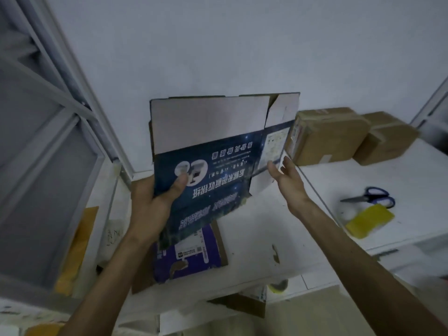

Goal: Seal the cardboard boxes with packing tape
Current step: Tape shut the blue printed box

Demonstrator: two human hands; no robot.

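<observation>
So the biggest thing here is the white worktable (303, 229), running along the white wall, and it's pretty cluttered. Held up over it is a flattened dark blue printed cardboard box (213, 161), white on the flaps, print upside down from the wearer's view. It isn't folded into shape, let alone taped.

The person's left hand (155, 204) has it pinched at the lower left edge, thumb pressed on the printed face and the other fingers hidden behind the board. The right hand (288, 180) is open with fingers spread, right at the box's narrow side panel; can't really tell if it's touching or just beside it, but it isn't closed on anything.

At the back right, against the wall, sit two brown cardboard boxes (334, 137), closed up and looking already taped, so that part seems done. Under the raised box lies another flat purple printed carton (191, 258) on the table, probably waiting its turn.

Smaller stuff: a yellow rectangular block-ish thing (369, 220) on the right (tape holder? sponge? too blurry), and just behind it blue-handled scissors (373, 197). No obvious tape roll visible.

Guessing the job's partway through: two sealed, this one needs opening out, flaps folded, then tape.
</observation>
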